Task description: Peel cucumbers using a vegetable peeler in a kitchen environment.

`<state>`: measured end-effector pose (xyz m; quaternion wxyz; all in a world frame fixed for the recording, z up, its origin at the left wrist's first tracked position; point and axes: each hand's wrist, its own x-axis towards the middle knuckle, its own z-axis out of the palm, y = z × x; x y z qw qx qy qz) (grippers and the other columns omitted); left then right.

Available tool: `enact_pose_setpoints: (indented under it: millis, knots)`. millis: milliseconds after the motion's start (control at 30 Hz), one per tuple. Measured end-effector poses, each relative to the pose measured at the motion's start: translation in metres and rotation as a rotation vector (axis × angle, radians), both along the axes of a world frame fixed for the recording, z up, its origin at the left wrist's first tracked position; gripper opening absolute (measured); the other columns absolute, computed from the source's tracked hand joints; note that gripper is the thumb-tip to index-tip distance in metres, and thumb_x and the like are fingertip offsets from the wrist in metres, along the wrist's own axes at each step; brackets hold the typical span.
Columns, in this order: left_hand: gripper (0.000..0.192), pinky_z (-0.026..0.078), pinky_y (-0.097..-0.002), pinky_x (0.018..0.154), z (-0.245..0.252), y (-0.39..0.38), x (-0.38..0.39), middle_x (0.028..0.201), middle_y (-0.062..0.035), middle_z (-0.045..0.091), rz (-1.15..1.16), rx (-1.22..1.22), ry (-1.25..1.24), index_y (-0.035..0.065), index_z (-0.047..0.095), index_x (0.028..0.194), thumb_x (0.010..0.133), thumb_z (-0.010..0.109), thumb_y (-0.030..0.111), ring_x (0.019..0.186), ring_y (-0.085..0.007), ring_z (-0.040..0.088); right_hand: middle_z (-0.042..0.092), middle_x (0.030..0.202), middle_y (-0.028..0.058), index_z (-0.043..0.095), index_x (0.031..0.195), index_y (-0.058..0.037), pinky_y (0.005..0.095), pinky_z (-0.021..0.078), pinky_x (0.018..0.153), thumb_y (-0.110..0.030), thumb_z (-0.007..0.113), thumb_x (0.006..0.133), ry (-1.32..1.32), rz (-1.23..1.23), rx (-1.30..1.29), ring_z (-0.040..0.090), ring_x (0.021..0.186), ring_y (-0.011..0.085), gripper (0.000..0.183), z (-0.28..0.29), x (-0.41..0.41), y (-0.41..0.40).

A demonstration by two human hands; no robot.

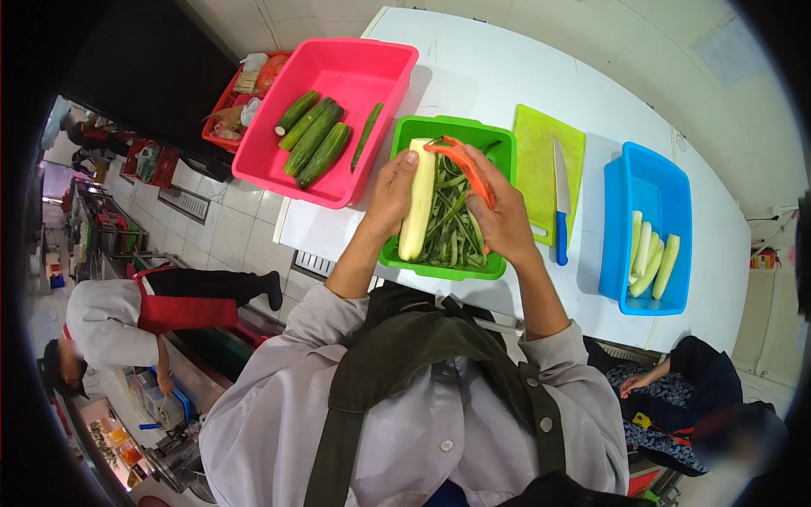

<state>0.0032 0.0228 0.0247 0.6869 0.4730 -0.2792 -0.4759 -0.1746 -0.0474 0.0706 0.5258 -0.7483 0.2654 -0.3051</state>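
My left hand (391, 190) grips a peeled, pale cucumber (417, 209) held lengthwise over a green plastic basin (393, 258). In my right hand (504, 212) is an orange-handled vegetable peeler (467, 166), its head close to the cucumber's far end. Dark green peelings (453, 234) fill much of the basin below. To the left, a pink basin (342, 70) holds several unpeeled cucumbers (315, 139). Several peeled cucumbers (652, 260) lie in a blue basin (656, 171) at the right.
A lime-green cutting board (538, 146) carries a blue-handled knife (561, 190) right of the green basin. All stand on a white table (469, 70). A red crate (222, 127) with bags is at left. One person (114, 317) works at left; another (684, 405) sits at right.
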Motion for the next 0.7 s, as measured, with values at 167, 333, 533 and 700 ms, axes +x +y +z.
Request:
enact_pose_setpoints:
  millis: [167, 333, 533, 700]
  knots:
    - [0.043, 0.051, -0.0261, 0.076, 0.004, -0.001, 0.012, 0.103, -0.0065, 0.064, -0.054, -0.006, -0.055, -0.0005, 0.055, 0.124, 0.104, 0.046, 0.037, 0.088, -0.0102, 0.06, 0.057, 0.133, 0.02, 0.044, 0.143, -0.0067, 0.0329, 0.0425, 0.101, 0.0, 0.051, 0.084, 0.058, 0.006, 0.033, 0.06, 0.117, 0.0289, 0.06, 0.006, 0.002, 0.001]
    - [0.045, 0.05, -0.0262, 0.077, 0.002, -0.005, 0.018, 0.104, -0.0061, 0.063, -0.081, -0.046, -0.088, -0.0016, 0.055, 0.125, 0.104, 0.048, 0.038, 0.089, -0.0099, 0.059, 0.058, 0.132, 0.0189, 0.043, 0.144, -0.0073, 0.0315, 0.0433, 0.099, 0.001, 0.052, 0.083, 0.012, -0.019, 0.009, 0.061, 0.116, 0.0281, 0.062, 0.007, 0.006, 0.0]
    - [0.045, 0.049, -0.0255, 0.072, 0.0, -0.015, 0.017, 0.096, -0.0051, 0.062, 0.089, -0.003, -0.059, -0.0015, 0.057, 0.116, 0.105, 0.044, 0.04, 0.082, -0.0101, 0.057, 0.057, 0.132, 0.0124, 0.041, 0.147, -0.007, 0.0276, 0.0445, 0.094, 0.003, 0.051, 0.084, 0.136, -0.027, 0.095, 0.056, 0.105, 0.0142, 0.064, -0.001, 0.004, 0.031]
    - [0.047, 0.052, -0.0319, 0.065, 0.016, -0.026, 0.025, 0.088, -0.009, 0.061, 0.41, 0.055, 0.044, -0.0006, 0.058, 0.109, 0.105, 0.039, 0.043, 0.074, -0.0176, 0.061, 0.062, 0.09, 0.0154, 0.041, 0.146, -0.0078, 0.03, 0.0489, 0.067, -0.002, 0.055, 0.082, 0.183, -0.028, 0.205, 0.056, 0.067, 0.017, 0.066, -0.019, -0.032, 0.087]
